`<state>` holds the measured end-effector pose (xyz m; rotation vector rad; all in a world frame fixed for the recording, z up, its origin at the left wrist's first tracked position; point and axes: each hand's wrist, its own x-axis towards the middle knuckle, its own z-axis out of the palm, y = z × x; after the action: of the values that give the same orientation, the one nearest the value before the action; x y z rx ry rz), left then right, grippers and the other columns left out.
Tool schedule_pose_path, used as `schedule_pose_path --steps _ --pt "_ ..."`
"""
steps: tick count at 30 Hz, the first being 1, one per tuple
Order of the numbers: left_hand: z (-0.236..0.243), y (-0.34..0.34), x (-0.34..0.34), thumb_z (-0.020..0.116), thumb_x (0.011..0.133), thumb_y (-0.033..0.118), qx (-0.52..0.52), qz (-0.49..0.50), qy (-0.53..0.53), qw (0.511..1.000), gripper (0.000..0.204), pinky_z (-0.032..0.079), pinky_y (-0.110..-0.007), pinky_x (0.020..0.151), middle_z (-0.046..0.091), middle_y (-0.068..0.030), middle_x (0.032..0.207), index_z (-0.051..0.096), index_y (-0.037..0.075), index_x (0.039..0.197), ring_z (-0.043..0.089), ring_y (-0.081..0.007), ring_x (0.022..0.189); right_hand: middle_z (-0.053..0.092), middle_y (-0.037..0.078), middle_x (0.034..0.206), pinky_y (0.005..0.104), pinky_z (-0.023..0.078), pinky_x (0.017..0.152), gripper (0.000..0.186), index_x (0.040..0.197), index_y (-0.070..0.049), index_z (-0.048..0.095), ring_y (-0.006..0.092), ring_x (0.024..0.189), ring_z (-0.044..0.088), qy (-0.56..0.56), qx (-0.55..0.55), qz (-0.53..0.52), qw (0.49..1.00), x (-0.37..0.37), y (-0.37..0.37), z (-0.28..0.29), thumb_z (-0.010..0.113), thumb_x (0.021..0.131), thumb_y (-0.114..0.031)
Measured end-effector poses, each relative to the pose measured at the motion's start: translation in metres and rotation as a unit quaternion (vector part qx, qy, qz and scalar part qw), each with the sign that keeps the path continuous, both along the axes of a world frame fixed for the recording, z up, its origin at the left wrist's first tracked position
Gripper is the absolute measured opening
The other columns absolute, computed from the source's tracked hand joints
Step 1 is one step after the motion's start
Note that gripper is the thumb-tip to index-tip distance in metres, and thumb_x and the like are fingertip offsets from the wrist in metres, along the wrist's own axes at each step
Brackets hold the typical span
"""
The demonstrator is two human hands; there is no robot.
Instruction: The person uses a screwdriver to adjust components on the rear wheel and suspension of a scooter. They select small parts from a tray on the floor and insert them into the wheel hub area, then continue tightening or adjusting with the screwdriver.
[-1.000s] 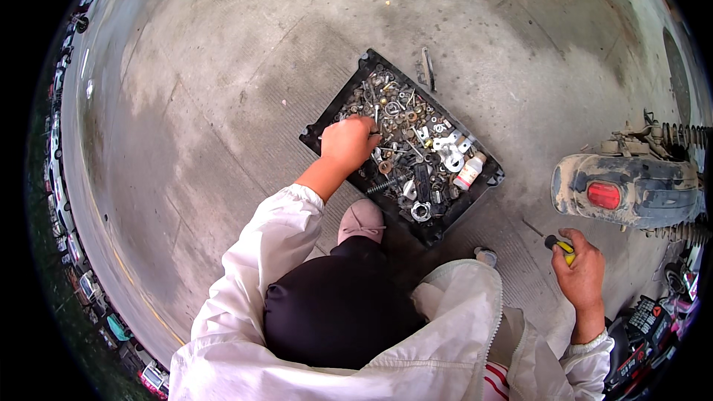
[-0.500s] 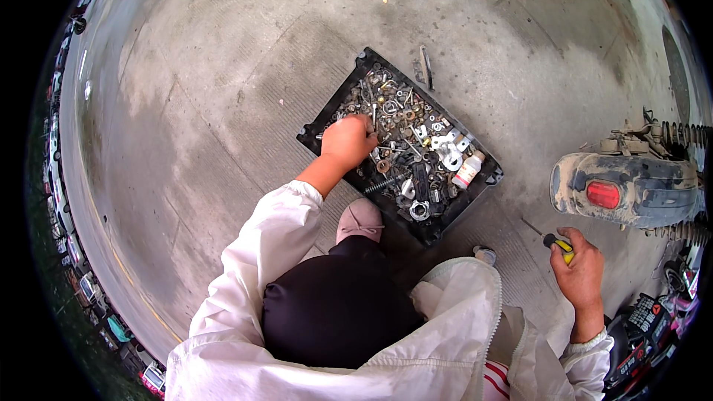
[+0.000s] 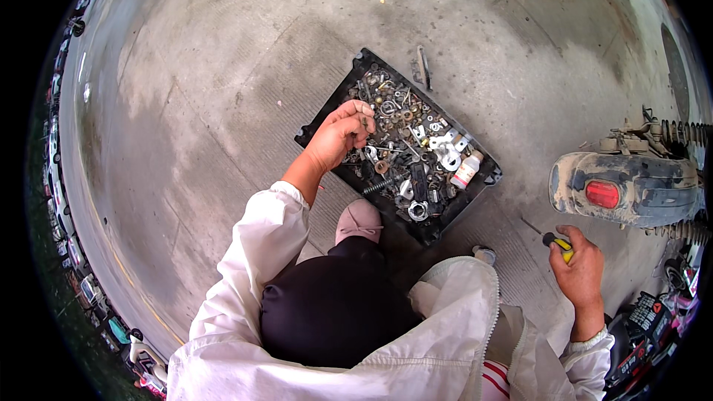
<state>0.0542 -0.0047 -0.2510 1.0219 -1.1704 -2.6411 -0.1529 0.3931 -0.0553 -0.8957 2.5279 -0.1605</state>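
Observation:
A black tray (image 3: pixel 324 113) full of loose nuts, bolts, washers and other metal parts sits on the concrete floor in front of me. Over its left side is my left hand (image 3: pixel 341 134), its fingers curled together in a pinch; what lies between them, if anything, is too small to name. Off to the right, my right hand (image 3: pixel 578 265) grips a screwdriver (image 3: pixel 555 242) by its yellow and black handle, the shaft pointing up and left, away from the tray. A white bottle (image 3: pixel 466 171) with a red and white label leans on the parts at the tray's right end.
A muddy rear mudguard (image 3: pixel 635 189) with a red tail light (image 3: pixel 602 194) juts in from the right. A flat metal piece (image 3: pixel 422 67) lies just beyond the tray. My pink shoe (image 3: pixel 359 221) is close to the tray's near edge. Parked vehicles line the far left rim.
My left hand has shifted slightly left and lifted from the parts, with its fingers turned more into view. My right hand and the screwdriver have stayed in place.

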Motion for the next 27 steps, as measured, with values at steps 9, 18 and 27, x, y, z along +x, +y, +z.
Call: schedule_pose_path --steps 9,18,27 --pt "-0.023 0.005 0.001 0.066 0.086 0.016 -0.500 -0.265 -0.142 0.812 0.015 0.051 -0.034 0.071 0.069 -0.0057 0.085 0.071 0.008 0.099 0.064 -0.0205 0.076 0.071 0.018 0.087 0.0430 0.054 0.072 0.030 0.108 -0.007 0.067 0.0386 0.080 0.069 0.000 -0.004 0.000 1.000 0.000 0.001 -0.001 0.073 0.080 -0.016" --pt "-0.009 0.035 -0.031 0.066 0.088 0.024 -0.634 -0.314 -0.102 0.700 0.017 0.055 -0.042 0.079 0.072 -0.0084 0.101 0.072 0.015 0.100 0.068 -0.0313 0.091 0.071 0.019 0.087 0.0425 0.055 0.071 0.031 0.108 -0.007 0.066 0.0383 0.080 0.070 0.003 -0.007 0.007 1.000 0.000 0.000 -0.002 0.074 0.080 -0.016" --pt "-0.008 0.041 -0.044 0.063 0.088 0.020 -0.666 -0.323 -0.208 0.639 0.019 0.056 -0.044 0.077 0.071 -0.0118 0.098 0.073 0.018 0.104 0.069 -0.0331 0.091 0.071 0.019 0.086 0.0424 0.055 0.071 0.031 0.108 -0.007 0.066 0.0385 0.079 0.069 0.003 -0.011 0.008 1.000 0.000 0.000 -0.002 0.074 0.079 -0.015"
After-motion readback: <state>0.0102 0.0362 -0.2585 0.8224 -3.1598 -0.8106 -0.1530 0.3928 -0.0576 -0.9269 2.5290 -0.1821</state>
